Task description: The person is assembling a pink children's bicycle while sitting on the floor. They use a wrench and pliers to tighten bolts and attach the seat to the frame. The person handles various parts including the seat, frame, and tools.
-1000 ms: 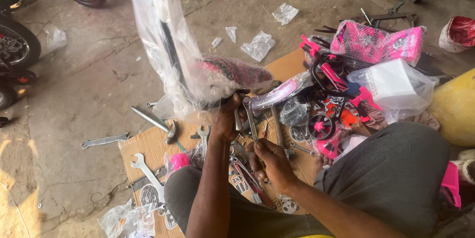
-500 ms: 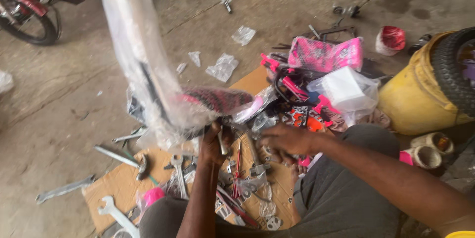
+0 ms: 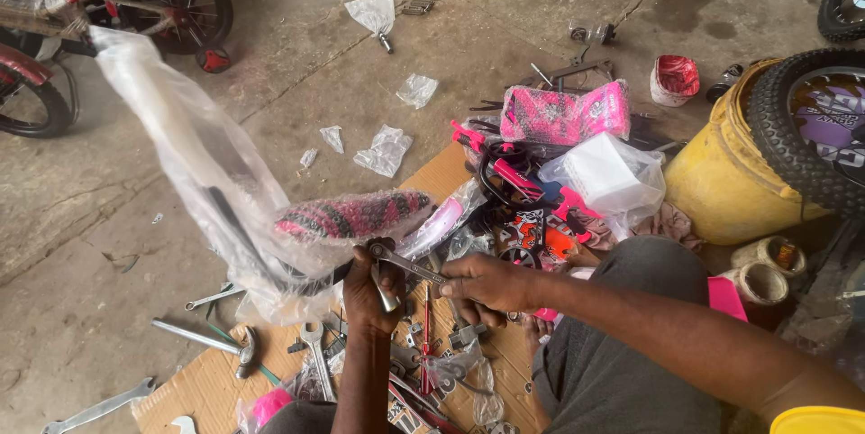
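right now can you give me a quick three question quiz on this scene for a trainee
1. True or false: the right hand holds a wrench.
2. Multiple choice: the pink patterned bicycle saddle is (a) bare, (b) wrapped in clear plastic, (c) inside the yellow drum.
3. Short answer: what lies under the loose spanners near the left hand?

Key
1. True; its fingers grip one end, and the other end sits at the left hand.
2. b
3. A sheet of brown cardboard on the concrete floor.
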